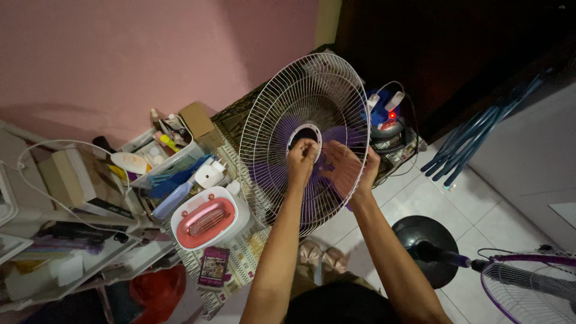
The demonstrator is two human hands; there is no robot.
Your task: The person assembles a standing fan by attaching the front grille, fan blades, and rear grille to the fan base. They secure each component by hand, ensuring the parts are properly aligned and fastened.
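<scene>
Between both hands stands a white wire fan guard (276, 108): left hand (302, 157) pinches its hub, open right hand (351, 171) steadies the purple blades (273, 174).

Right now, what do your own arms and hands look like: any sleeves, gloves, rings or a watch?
Both arms are bare from the elbow down, no sleeves in view. The left hand and right hand wear no gloves, and I see no watch or bracelet. The light is too dim to tell about rings on the fingers.
</scene>
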